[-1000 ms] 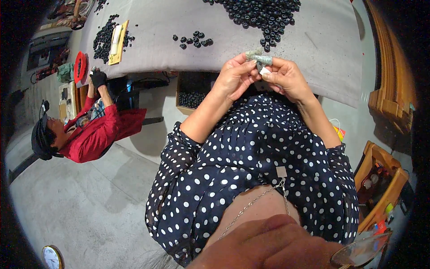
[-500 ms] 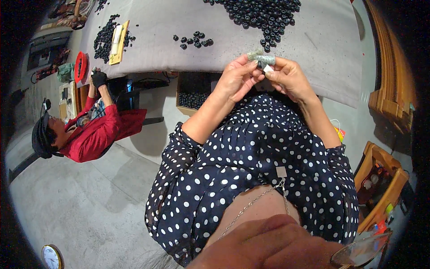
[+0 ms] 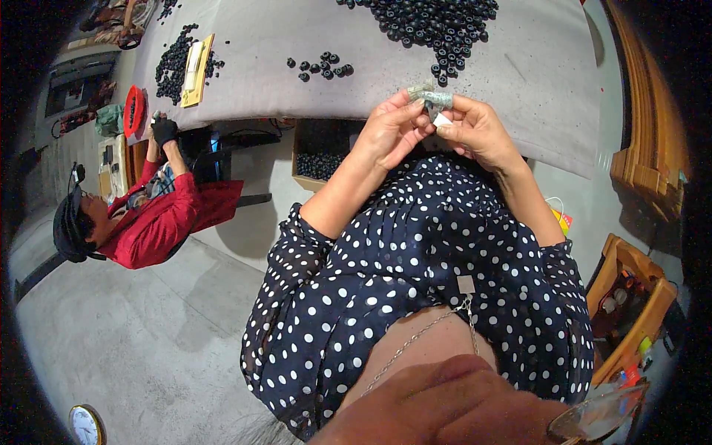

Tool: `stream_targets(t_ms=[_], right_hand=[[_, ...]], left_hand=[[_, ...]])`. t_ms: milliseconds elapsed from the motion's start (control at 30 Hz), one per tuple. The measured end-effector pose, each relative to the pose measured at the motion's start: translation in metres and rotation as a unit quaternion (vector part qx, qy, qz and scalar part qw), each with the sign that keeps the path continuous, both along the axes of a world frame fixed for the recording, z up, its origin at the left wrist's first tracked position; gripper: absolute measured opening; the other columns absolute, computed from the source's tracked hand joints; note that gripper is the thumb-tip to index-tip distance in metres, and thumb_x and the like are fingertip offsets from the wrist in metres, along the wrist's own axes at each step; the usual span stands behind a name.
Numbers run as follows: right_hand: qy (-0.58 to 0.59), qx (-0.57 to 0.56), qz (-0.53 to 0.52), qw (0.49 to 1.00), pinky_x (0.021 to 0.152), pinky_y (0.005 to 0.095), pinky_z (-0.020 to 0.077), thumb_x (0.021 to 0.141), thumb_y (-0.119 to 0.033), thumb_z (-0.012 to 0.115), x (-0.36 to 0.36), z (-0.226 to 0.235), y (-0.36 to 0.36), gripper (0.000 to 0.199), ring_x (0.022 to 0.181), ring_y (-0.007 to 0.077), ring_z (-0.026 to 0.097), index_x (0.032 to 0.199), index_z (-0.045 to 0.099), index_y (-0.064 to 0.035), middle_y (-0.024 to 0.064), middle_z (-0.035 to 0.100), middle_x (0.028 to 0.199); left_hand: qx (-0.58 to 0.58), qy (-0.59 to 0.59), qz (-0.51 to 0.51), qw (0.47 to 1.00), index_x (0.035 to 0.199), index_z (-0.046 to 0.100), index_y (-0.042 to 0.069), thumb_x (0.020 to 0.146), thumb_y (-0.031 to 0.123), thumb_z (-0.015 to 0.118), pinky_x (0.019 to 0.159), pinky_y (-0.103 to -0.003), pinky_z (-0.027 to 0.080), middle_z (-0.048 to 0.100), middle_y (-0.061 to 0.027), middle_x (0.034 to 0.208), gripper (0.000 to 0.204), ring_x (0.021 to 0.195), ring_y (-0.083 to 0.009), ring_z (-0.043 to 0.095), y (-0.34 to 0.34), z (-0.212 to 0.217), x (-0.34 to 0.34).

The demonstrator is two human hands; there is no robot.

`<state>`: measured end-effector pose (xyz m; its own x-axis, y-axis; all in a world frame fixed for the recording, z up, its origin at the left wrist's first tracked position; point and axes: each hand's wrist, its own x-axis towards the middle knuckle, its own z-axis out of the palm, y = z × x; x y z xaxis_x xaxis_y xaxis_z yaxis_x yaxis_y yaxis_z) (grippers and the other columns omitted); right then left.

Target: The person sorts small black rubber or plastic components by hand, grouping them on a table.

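Close together over the table's near edge, both my hands work at fingertip height. My left hand [image 3: 391, 135] is closed in a pinch on a small black part [image 3: 429, 109], mostly hidden by the fingers. My right hand [image 3: 482, 132] grips a small white flat piece [image 3: 442, 119] between thumb and fingers, right against that black part. Pale, worn wraps [image 3: 437, 98] cover the index fingertips of both hands. Just beyond them, a big heap of black ring-shaped parts [image 3: 430, 26] narrows to a tail that ends near my fingers.
A few black parts [image 3: 326, 69] lie left of the heap. Farther left are smaller black pieces [image 3: 174, 63], a yellow-and-white flat object [image 3: 194, 73] and a red bowl [image 3: 130, 93]. Under the table stands a box [image 3: 311, 184] of black pieces. A person in red [image 3: 159, 222] works at left.
My fingers have shifted slightly, and the white piece now sits a little lower and tilts differently. Both hands keep their hold; the heap and the table things stay in place.
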<state>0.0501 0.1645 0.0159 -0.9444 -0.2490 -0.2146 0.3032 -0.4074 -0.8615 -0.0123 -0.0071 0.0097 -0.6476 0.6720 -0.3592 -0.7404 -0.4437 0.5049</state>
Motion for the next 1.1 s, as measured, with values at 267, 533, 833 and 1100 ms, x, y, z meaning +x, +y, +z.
stream_targets(t_ms=[267, 533, 833, 1100], right_hand=[[-0.017, 0.008, -0.024, 1.0, 0.04, 0.0132, 0.0328, 0.084, -0.011, 0.063, -0.003, -0.013, 0.002, 0.038, 0.05, 0.0003, 0.044, 0.118, 0.052, 0.0003, -0.0017, 0.06, 0.078], [0.017, 0.017, -0.027, 0.999, 0.039, 0.0128, 0.0314, 0.082, -0.014, 0.066, -0.001, 0.001, -0.008, 0.043, 0.05, 0.0001, 0.045, 0.121, 0.051, -0.0021, -0.0035, 0.056, 0.076], [-0.007, 0.032, -0.071, 0.997, 0.04, 0.0141, 0.0325, 0.084, -0.009, 0.063, 0.001, -0.003, -0.002, 0.035, 0.049, 0.0007, 0.045, 0.117, 0.054, -0.0027, -0.0041, 0.056, 0.073], [-0.02, 0.067, -0.079, 0.994, 0.038, 0.0145, 0.0307, 0.085, -0.01, 0.06, 0.005, -0.017, 0.01, 0.031, 0.048, 0.0004, 0.043, 0.115, 0.055, -0.0029, -0.0044, 0.056, 0.073]], left_hand=[[-0.005, 0.001, -0.016, 1.0, 0.116, 0.051, 0.001, 0.09, 0.01, 0.054, 0.072, -0.027, 0.051, 0.058, -0.0033, 0.091, 0.028, 0.072, -0.0088, 0.054, 0.0, -0.005, 0.002], [-0.031, -0.009, 0.021, 0.999, 0.112, 0.052, 0.001, 0.089, 0.009, 0.056, 0.068, -0.027, 0.052, 0.06, -0.006, 0.089, 0.025, 0.069, -0.0103, 0.055, -0.005, -0.006, -0.005], [-0.546, 0.696, 0.2, 0.422, 0.088, 0.064, 0.004, 0.072, 0.006, 0.067, 0.078, -0.04, 0.044, 0.058, -0.0125, 0.098, 0.017, 0.091, -0.0287, 0.054, -0.046, -0.014, -0.083], [-0.41, 0.773, -0.089, 0.476, 0.091, 0.061, 0.005, 0.076, 0.016, 0.068, 0.067, -0.038, 0.048, 0.059, -0.012, 0.082, 0.02, 0.075, -0.0298, 0.059, -0.068, -0.042, 0.009]])
